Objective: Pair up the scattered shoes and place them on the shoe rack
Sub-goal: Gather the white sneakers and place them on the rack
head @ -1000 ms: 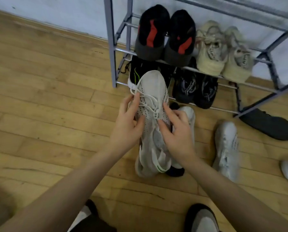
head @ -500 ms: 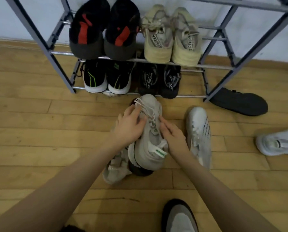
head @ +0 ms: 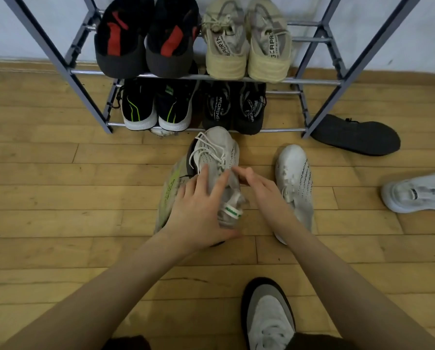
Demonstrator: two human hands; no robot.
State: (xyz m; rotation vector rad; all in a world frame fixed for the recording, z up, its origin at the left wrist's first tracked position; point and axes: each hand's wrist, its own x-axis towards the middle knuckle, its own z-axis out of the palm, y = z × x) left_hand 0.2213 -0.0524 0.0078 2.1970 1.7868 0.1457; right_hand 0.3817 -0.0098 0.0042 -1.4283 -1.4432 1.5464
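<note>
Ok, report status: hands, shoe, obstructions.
Left hand and right hand open on the grey laced sneaker, on floor. Matching sneaker beside it. Shoe rack lower shelves full.

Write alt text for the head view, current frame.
Both hands, left hand and right hand, rest on a grey-white laced sneaker on the wood floor before a metal shoe rack holding four pairs. A white sneaker lies right of it; a black insole lies beside the rack.
</note>
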